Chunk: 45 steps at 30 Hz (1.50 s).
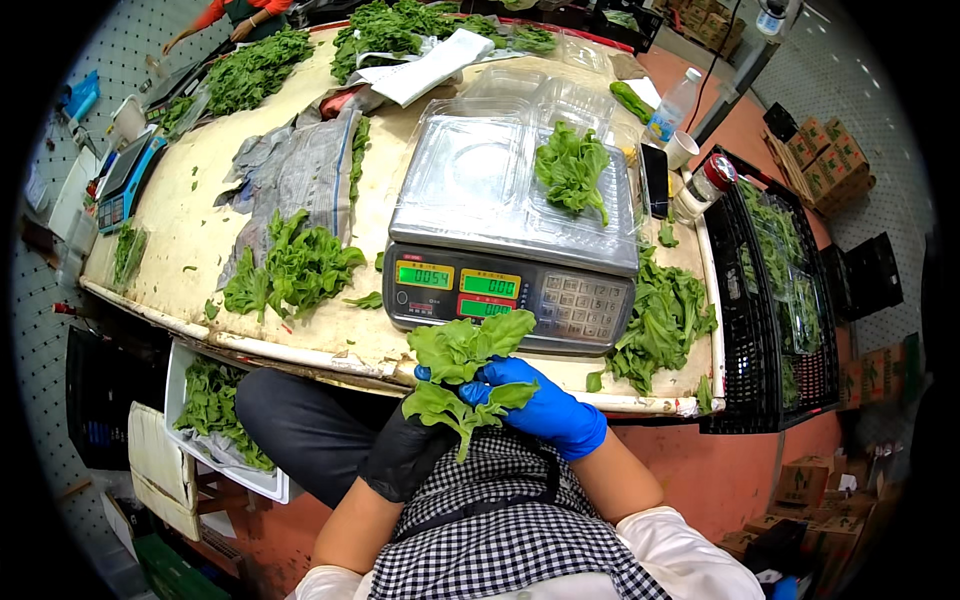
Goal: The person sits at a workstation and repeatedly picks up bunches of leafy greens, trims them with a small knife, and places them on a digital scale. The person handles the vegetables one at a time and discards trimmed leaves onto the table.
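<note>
Leafy green sprigs point(465, 349) are held between my two gloved hands, in front of the scale. My left hand point(412, 450), in a black glove, grips them from the left and below, its fingers partly hidden by leaves. My right hand point(544, 405), in a blue glove, pinches them from the right. The digital scale point(506, 292) has lit green displays. On its metal pan lies an open clear plastic clamshell box point(465, 165), with a green sprig point(574, 169) in its right half. Loose greens lie left point(304, 262) and right point(660, 322) of the scale.
Behind the scale lie more clear boxes point(574, 97) and a white folded sheet point(435, 67). A phone point(654, 180), paper cup point(681, 148), bottle point(673, 105) and red-lidded jar point(706, 187) stand right. Black crates point(750, 300) flank the table; a white bin point(225, 480) sits lower left. Another person point(247, 19) works far left.
</note>
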Each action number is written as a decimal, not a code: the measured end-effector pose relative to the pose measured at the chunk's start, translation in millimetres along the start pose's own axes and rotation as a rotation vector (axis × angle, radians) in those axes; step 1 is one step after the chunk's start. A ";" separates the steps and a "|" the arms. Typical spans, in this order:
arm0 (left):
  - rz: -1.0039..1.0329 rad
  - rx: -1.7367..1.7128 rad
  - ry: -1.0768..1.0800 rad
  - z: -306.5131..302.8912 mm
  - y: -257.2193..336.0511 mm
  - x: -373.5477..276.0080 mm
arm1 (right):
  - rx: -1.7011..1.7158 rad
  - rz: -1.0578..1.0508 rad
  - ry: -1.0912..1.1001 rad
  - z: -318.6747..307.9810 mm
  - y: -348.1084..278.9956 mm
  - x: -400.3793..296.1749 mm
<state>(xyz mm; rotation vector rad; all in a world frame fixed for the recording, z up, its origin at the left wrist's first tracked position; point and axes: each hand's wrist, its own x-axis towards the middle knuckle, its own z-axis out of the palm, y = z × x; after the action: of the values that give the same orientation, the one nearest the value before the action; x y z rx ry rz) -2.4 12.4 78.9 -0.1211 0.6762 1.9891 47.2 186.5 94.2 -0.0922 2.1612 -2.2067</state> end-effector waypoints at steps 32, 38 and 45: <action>0.366 0.086 -0.021 -15.3 2.7 16.7 | -1.024 -0.524 0.424 13.6 -38.3 3.4; 0.400 0.025 -0.034 -26.4 0.3 23.5 | -1.068 -0.455 0.406 16.2 -52.2 10.1; 0.317 0.148 -0.040 -8.6 2.1 7.8 | -1.123 -0.426 0.505 8.4 -42.6 8.2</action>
<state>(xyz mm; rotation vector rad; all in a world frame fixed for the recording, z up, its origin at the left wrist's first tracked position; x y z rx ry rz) -9.7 13.5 69.7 0.1223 0.8552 2.2267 39.9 178.4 137.1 -0.0320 3.6564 -0.8445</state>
